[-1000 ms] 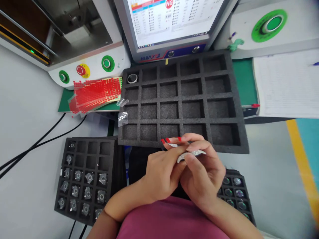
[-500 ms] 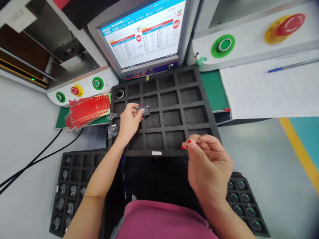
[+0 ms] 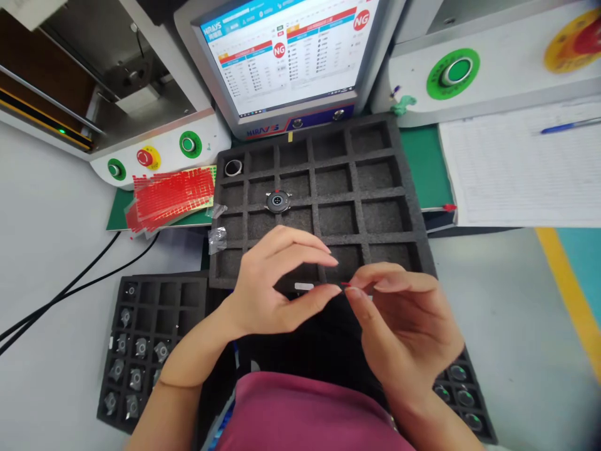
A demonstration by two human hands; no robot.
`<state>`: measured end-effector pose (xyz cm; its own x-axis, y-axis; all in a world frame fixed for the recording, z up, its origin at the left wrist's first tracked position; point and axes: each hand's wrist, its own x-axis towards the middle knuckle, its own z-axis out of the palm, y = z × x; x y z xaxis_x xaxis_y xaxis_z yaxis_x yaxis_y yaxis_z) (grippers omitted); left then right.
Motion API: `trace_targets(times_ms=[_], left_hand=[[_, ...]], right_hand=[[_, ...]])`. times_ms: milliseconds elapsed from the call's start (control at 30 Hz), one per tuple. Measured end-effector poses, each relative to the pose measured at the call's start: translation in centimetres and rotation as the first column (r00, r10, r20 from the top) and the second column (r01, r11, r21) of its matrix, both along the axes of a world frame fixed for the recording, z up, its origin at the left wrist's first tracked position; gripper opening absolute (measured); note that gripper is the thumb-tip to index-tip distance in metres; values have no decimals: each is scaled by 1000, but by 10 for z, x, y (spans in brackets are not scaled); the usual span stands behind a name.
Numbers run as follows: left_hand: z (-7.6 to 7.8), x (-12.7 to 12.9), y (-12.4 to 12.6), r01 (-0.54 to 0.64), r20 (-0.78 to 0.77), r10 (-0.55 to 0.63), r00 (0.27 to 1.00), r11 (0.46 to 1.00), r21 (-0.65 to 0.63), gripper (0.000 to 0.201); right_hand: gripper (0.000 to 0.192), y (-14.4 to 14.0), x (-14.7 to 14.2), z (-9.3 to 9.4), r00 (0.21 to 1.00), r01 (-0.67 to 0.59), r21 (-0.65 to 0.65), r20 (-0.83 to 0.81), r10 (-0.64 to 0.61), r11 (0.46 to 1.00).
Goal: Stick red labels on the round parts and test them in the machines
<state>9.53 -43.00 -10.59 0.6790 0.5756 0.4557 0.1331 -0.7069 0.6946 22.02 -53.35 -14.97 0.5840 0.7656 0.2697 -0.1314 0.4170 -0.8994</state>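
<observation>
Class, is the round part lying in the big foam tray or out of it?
In: the round part sits in a compartment of the foam tray.

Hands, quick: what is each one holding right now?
Left hand: fingers curled, holding nothing that shows.
Right hand: fingertips pinched on a small red sticker.

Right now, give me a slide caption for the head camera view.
Two hands meet over a black foam tray, one round part resting in a cell.
</observation>
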Motion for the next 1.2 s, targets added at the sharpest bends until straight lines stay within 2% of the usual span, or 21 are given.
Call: trace_targets(times_ms=[167, 400, 467, 567, 633, 767, 900, 1133, 1200], left_hand=[[2, -7, -6, 28, 24, -28, 999, 999, 23, 8], [-2, -12, -9, 24, 53, -25, 998, 999, 26, 7], [-4, -12, -11, 3, 62, -4, 998, 1000, 7, 7], [-5, -12, -13, -23, 96, 27, 995, 999, -47, 7], [-5, -12, -14, -28, 121, 38, 992, 996, -84, 8], [-5, -12, -15, -11, 133, 28, 991, 992, -123, 9], [-3, -10, -18, 20, 122, -5, 993, 993, -118, 9], [-3, -6, -16, 65, 114, -51, 992, 990, -123, 10], [-4, -5, -19, 55, 122, -38, 992, 988, -143, 8]], right_hand=[[36, -1, -3, 4, 984, -52, 17, 170, 48, 999], [38, -1, -8, 4, 972, -44, 17, 230, 39, 999], [42, -3, -11, 3, 964, 4, 15, 264, -8, 1000], [49, -3, -12, 3, 939, 148, 25, 312, -149, 989], [51, -2, -11, 4, 937, 174, 35, 301, -177, 984], [50, -2, -6, 4, 969, 43, 59, 240, -56, 997], [51, -2, -6, 5, 983, -24, 67, 185, 12, 997], [50, -6, -2, 6, 980, -4, 91, 199, -14, 996], [47, -10, 0, 3, 989, 9, 43, 150, -16, 999]])
